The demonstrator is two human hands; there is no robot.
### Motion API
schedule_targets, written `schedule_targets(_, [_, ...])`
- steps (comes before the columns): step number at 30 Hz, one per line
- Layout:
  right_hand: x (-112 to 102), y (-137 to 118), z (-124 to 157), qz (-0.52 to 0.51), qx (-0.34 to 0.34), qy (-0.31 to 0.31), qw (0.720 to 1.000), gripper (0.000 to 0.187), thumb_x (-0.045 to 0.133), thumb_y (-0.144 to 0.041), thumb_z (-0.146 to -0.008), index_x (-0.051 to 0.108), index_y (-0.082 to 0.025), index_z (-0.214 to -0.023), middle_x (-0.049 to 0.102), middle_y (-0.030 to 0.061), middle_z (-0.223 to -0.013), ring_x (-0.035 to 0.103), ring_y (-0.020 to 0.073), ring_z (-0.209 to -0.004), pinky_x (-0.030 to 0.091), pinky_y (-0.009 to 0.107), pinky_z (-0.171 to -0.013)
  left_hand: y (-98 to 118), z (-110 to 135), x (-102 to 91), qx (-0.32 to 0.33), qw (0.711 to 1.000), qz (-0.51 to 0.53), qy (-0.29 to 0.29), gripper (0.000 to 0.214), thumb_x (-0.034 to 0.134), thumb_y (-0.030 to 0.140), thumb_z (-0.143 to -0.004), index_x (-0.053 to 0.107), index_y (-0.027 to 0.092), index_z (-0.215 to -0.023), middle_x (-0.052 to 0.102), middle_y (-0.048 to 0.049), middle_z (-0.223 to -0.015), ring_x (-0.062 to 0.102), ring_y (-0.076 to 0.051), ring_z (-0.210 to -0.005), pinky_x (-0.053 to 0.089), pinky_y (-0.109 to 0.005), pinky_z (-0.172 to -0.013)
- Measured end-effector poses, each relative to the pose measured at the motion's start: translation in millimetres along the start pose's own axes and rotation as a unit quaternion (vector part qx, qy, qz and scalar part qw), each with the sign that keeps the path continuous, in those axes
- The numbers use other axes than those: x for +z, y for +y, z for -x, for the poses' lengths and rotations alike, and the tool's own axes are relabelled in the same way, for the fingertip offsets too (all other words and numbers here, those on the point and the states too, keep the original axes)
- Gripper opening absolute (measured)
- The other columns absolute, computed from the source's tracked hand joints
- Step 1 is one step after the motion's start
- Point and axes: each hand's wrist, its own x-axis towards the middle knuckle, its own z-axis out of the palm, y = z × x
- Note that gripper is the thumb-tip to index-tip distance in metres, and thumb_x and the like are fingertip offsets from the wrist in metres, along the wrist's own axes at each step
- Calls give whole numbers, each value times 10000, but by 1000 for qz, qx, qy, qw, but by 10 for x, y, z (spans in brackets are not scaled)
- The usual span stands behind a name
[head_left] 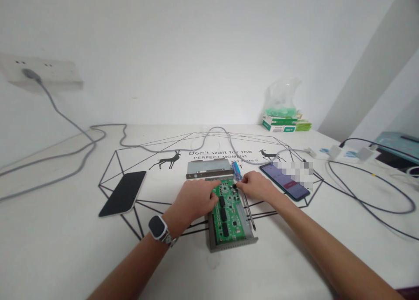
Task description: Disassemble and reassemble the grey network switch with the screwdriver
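A green circuit board (231, 217) lies in a grey metal case half (234, 247) in front of me. My left hand (196, 198) reaches over the left edge; its index finger and thumb are apart and rest on the board, the other fingers partly hidden. At the far right corner, my right hand (255, 185) pinches its fingertips beside a small black part (234, 187); whether they hold it is too small to tell. A screwdriver (236, 170) with a blue clear handle lies along the case's right side, its shaft passing under my right hand.
Behind the board lies another metal case piece (207, 167). A dark phone (124, 193) is at left, a lit phone (290, 182) at right. A grey cable (157, 151) crosses the back. Chargers (347, 153), black cable (393, 212) and boxes (279, 123) with a bag (281, 99) stand right.
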Motion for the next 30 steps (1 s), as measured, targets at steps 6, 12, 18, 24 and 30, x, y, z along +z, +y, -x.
schedule_targets(6, [-15, -15, 14, 0, 5, -3, 1000, 316, 580, -470, -828, 722, -194, -764, 741, 117, -825, 680, 256, -781, 362, 300, -580, -6, -1, 5, 4, 1000, -4, 2, 463, 447, 282, -875, 652, 291, -1289, 758, -107, -928, 708, -291, -818, 514, -390, -704])
schedule_targets(12, [1, 10, -19, -17, -6, -1, 1000, 314, 588, -454, -821, 699, -183, -708, 722, 107, -761, 653, 234, -726, 360, 291, -588, -23, 7, 62, -2, 1000, 3, 19, 453, 474, 288, -871, 654, 322, -1286, 763, -83, -918, 713, -287, -815, 506, -380, -698])
schedule_targets(18, [-26, 47, -14, -198, -45, 0, 979, 349, 500, -394, -873, 567, -169, -615, 605, 52, -568, 501, 131, -489, 325, 258, -506, -97, 49, 131, -4, 998, 60, 37, 590, 493, 391, -908, 462, 236, -1477, 748, -83, -861, 704, -276, -774, 473, -344, -659])
schedule_targets(24, [-100, -146, 28, -450, -90, 55, 887, 248, 439, -427, -914, 404, -229, -768, 520, -59, -509, 415, 88, -381, 317, 197, -395, -156, -19, 112, -51, 971, 210, 99, 450, 507, 416, -932, 559, 224, -1336, 646, 12, -633, 610, -178, -582, 395, -269, -557])
schedule_targets(30, [-320, -589, -12, -498, -246, 48, 830, 293, 517, -502, -915, 335, -277, -963, 625, -71, -686, 572, 130, -391, 366, 187, -303, -212, -79, 101, -22, 900, 376, 218, 257, 521, 314, -941, 656, 167, -1103, 700, -40, -841, 634, -151, -717, 483, -244, -611])
